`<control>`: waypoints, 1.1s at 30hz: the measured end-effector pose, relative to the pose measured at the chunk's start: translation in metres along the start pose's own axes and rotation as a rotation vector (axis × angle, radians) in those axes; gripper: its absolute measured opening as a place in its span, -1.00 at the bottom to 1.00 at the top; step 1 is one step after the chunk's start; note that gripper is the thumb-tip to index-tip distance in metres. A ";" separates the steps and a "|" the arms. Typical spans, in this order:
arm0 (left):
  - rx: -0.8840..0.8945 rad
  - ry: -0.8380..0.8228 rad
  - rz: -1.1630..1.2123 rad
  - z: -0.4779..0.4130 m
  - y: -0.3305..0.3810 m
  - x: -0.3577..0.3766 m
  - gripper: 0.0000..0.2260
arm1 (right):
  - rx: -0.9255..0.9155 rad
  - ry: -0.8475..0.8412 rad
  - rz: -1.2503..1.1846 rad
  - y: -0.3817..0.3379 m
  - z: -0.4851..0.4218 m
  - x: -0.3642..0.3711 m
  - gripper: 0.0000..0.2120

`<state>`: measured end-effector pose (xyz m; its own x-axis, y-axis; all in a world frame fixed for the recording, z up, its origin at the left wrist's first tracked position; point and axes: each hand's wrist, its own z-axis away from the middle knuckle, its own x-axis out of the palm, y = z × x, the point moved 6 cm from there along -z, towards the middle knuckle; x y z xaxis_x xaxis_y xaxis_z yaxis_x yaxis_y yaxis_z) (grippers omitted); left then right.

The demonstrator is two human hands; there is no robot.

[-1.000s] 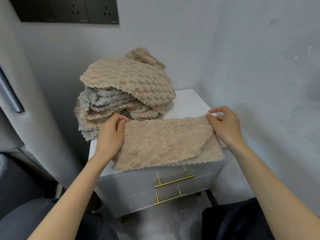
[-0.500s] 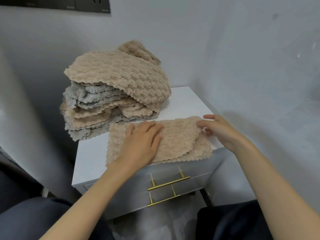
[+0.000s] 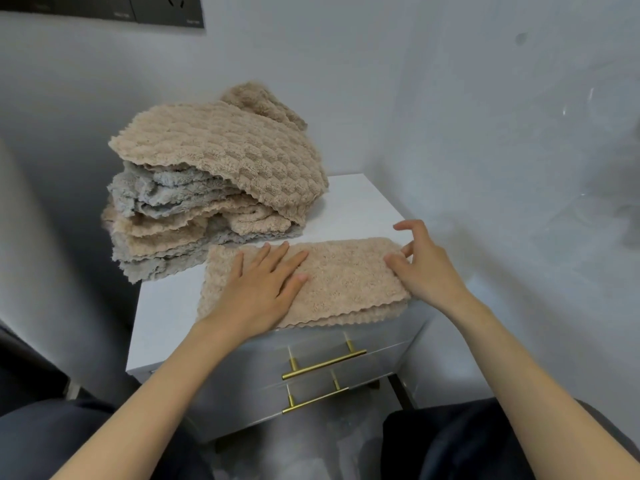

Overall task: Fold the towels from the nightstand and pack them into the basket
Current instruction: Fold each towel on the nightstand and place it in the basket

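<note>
A beige towel (image 3: 346, 282), folded in half, lies along the front edge of the white nightstand (image 3: 360, 206). My left hand (image 3: 263, 289) presses flat on the towel's left half with its fingers straight. At the towel's right end, my right hand (image 3: 426, 268) pinches the folded edge between thumb and curled fingers, the index finger lifted. Behind, at the back left of the nightstand, a loose pile of beige and grey towels (image 3: 214, 188) is heaped. No basket is in view.
The nightstand stands in a corner between two pale walls. Its two front drawers have gold bar handles (image 3: 323, 365). A dark socket panel (image 3: 104, 10) is on the wall at top left. My dark-clothed knees are at the bottom.
The top layer has been drawn down so the towel's edges now line up. My left hand went from gripping the left edge to lying flat on top. The view shifted slightly.
</note>
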<state>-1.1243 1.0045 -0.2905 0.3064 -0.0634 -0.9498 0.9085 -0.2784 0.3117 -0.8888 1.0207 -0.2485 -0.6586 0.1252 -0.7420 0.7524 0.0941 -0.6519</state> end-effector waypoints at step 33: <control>0.362 0.543 0.029 0.079 -0.019 -0.095 -0.63 | 0.011 0.194 -0.245 0.006 0.023 0.008 -0.73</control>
<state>-1.1928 0.9397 -0.2082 0.5157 0.3914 -0.7622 0.7736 -0.5951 0.2178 -0.8897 0.9994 -0.2618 -0.8051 0.2868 -0.5193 0.5704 0.1339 -0.8104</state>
